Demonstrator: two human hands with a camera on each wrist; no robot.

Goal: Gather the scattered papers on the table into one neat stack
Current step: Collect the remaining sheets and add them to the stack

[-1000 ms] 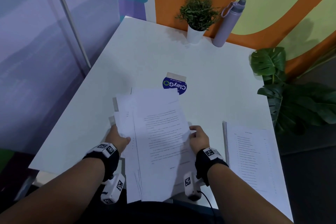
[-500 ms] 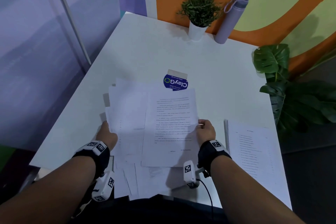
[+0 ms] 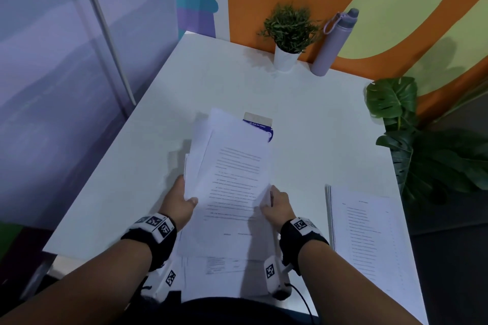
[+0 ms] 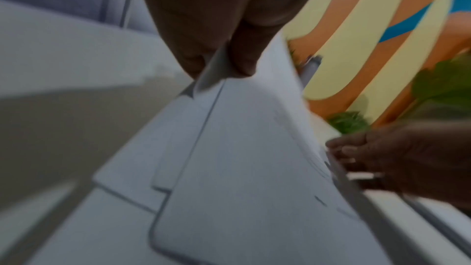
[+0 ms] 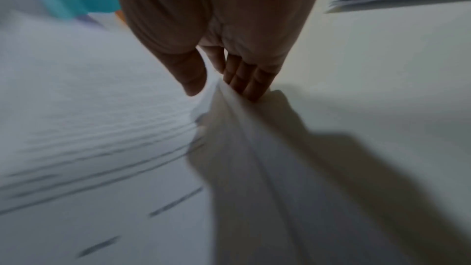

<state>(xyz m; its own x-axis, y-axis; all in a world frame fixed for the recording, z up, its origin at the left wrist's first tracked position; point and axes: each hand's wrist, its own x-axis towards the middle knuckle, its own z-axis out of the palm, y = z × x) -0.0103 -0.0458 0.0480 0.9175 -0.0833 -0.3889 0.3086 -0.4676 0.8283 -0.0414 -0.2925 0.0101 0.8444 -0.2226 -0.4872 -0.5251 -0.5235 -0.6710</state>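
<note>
Both wrist views are smeared by motion blur, so the printed lines on the loose white paper sheets (image 5: 97, 148) cannot be read there. In the head view the sheets cover most of the blue-and-white printed card (image 3: 260, 124) lying on the white counter (image 3: 237, 82); only its far edge shows. The fingers of the left hand (image 3: 182, 203) are hidden beneath the sheets, with just the thumb on top. The right hand (image 3: 277, 206) has its fingertips tucked behind the paper edge. The near ends of the sheets disappear behind the person's body. The text on the neat white paper stack (image 3: 369, 240) is too small to read.
</note>
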